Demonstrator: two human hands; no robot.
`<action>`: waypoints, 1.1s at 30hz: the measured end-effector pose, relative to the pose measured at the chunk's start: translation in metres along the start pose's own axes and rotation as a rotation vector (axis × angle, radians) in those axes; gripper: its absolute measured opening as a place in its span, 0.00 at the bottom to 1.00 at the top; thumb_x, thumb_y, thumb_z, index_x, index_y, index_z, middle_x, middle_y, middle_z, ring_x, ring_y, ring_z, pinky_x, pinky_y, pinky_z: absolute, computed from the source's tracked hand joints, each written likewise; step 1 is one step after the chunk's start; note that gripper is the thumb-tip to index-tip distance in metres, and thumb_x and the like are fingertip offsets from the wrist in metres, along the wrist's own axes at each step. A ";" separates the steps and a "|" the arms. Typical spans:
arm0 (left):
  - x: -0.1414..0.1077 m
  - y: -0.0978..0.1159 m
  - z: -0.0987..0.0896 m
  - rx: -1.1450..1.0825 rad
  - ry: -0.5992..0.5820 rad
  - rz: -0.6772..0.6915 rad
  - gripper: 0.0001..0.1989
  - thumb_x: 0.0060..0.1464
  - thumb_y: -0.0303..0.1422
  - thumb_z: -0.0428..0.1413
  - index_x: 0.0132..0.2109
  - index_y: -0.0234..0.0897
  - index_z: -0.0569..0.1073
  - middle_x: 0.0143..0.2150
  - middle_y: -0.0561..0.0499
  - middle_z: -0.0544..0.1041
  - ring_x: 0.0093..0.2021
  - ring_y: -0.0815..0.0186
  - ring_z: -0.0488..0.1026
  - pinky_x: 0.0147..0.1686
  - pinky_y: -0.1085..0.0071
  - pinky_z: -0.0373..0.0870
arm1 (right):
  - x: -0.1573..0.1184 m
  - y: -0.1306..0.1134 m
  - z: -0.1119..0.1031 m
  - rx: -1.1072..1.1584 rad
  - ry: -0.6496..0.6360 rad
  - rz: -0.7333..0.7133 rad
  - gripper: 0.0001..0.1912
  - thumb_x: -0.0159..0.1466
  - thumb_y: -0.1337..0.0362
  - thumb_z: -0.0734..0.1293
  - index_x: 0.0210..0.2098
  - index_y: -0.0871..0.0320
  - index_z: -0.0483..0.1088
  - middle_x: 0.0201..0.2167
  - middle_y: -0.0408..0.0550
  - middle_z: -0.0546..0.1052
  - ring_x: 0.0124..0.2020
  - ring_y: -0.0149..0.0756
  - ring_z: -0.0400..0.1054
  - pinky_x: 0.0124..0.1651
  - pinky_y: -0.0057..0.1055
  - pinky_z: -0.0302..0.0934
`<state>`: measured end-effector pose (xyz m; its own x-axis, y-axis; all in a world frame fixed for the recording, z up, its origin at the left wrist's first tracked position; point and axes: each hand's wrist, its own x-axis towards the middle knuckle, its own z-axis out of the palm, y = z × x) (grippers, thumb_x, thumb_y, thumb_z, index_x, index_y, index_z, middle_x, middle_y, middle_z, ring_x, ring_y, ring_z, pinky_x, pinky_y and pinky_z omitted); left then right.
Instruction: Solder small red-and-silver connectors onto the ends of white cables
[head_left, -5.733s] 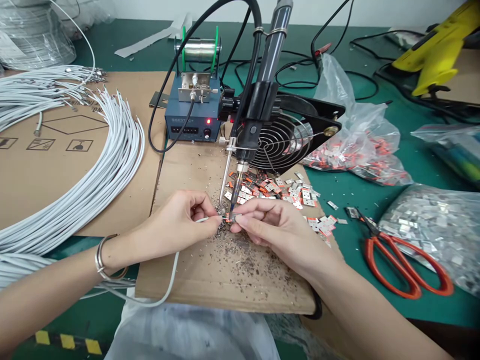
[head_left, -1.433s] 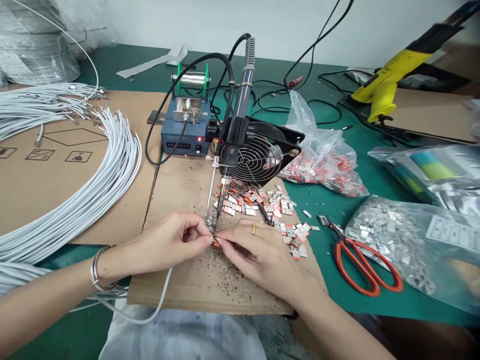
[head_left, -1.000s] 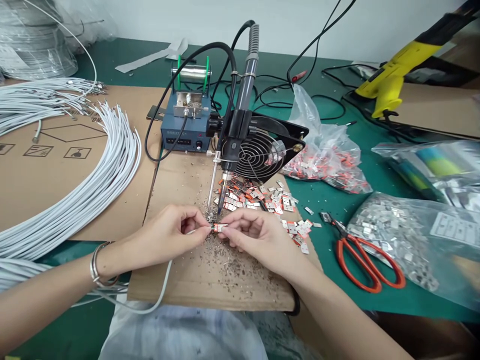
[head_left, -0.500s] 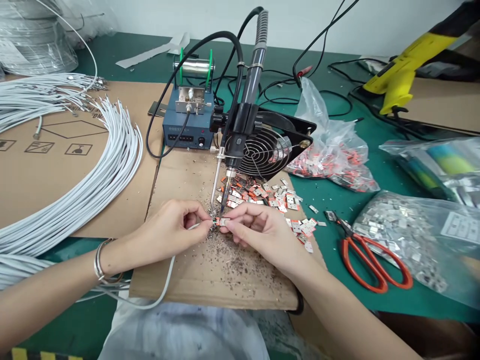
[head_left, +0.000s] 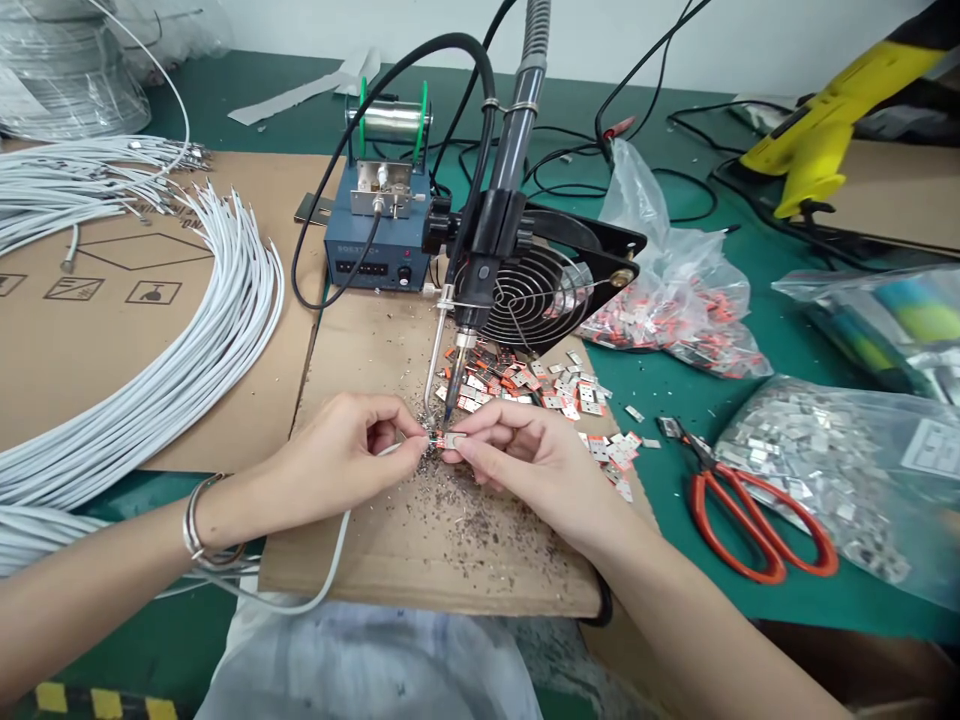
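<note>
My left hand [head_left: 360,447] pinches the end of a white cable [head_left: 339,555], which loops down below the wrist. Between the fingertips of my right hand [head_left: 525,455] is a small metal connector [head_left: 454,440] with an orange part, touching or almost touching the wire end. Directly above the connector points the tip of a mounted soldering iron [head_left: 454,385], beside a thin metal feed tube [head_left: 436,360]. Whether the tip touches the connector cannot be made out. Loose connectors [head_left: 570,390] lie behind my right hand on the cardboard [head_left: 360,350].
A blue solder feeder [head_left: 375,245] and a black fan [head_left: 592,280] stand behind. White cables [head_left: 247,290] spread at the left. Orange-handled scissors [head_left: 765,525] and bags of parts [head_left: 825,470] lie at the right. A yellow tool [head_left: 832,130] is at the back right.
The camera view has shifted slightly, so the equipment appears a little higher and the items on the right farther right. Both hands keep their grips, with almost no movement.
</note>
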<state>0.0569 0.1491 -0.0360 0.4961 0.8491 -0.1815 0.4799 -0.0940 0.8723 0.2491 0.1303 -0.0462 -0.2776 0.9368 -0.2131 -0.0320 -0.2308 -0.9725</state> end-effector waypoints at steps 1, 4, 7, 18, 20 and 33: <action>0.000 0.000 0.000 -0.005 -0.002 -0.004 0.09 0.54 0.35 0.53 0.33 0.34 0.74 0.19 0.58 0.60 0.21 0.74 0.55 0.20 0.77 0.51 | 0.000 0.000 0.000 -0.004 -0.003 -0.005 0.06 0.55 0.64 0.70 0.29 0.60 0.71 0.25 0.47 0.77 0.25 0.28 0.69 0.24 0.20 0.61; -0.002 0.000 0.000 -0.021 -0.001 -0.008 0.09 0.53 0.34 0.53 0.33 0.34 0.74 0.19 0.58 0.60 0.21 0.74 0.55 0.19 0.77 0.51 | -0.001 0.000 -0.001 0.005 -0.009 -0.001 0.06 0.55 0.64 0.71 0.29 0.60 0.71 0.25 0.47 0.77 0.25 0.29 0.70 0.24 0.21 0.61; -0.002 -0.002 0.002 -0.028 0.000 -0.012 0.08 0.54 0.35 0.53 0.33 0.35 0.74 0.19 0.58 0.60 0.21 0.74 0.55 0.19 0.77 0.51 | -0.001 0.001 -0.001 0.029 -0.017 0.012 0.07 0.54 0.63 0.71 0.29 0.59 0.71 0.25 0.46 0.77 0.26 0.30 0.71 0.24 0.21 0.61; -0.002 -0.002 0.003 0.021 0.006 -0.026 0.09 0.54 0.35 0.53 0.33 0.36 0.74 0.19 0.58 0.61 0.20 0.74 0.56 0.19 0.77 0.51 | 0.001 0.002 0.002 -0.101 0.031 -0.012 0.08 0.51 0.62 0.71 0.27 0.59 0.69 0.21 0.45 0.74 0.22 0.30 0.67 0.23 0.25 0.60; -0.002 -0.002 0.003 0.042 0.009 -0.022 0.09 0.53 0.35 0.52 0.32 0.35 0.74 0.19 0.57 0.61 0.20 0.73 0.56 0.19 0.77 0.51 | 0.002 0.003 0.004 -0.157 0.061 -0.015 0.09 0.51 0.62 0.71 0.26 0.59 0.68 0.20 0.44 0.72 0.20 0.29 0.65 0.22 0.25 0.58; 0.000 -0.004 0.004 0.007 0.014 -0.019 0.09 0.54 0.36 0.53 0.33 0.36 0.74 0.19 0.58 0.61 0.21 0.73 0.56 0.20 0.76 0.52 | 0.001 0.002 0.003 -0.122 0.031 -0.026 0.06 0.54 0.63 0.69 0.29 0.59 0.69 0.24 0.47 0.76 0.26 0.33 0.71 0.22 0.24 0.59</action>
<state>0.0576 0.1472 -0.0410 0.4765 0.8581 -0.1913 0.4943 -0.0815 0.8655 0.2461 0.1303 -0.0478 -0.2483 0.9501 -0.1890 0.0789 -0.1747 -0.9815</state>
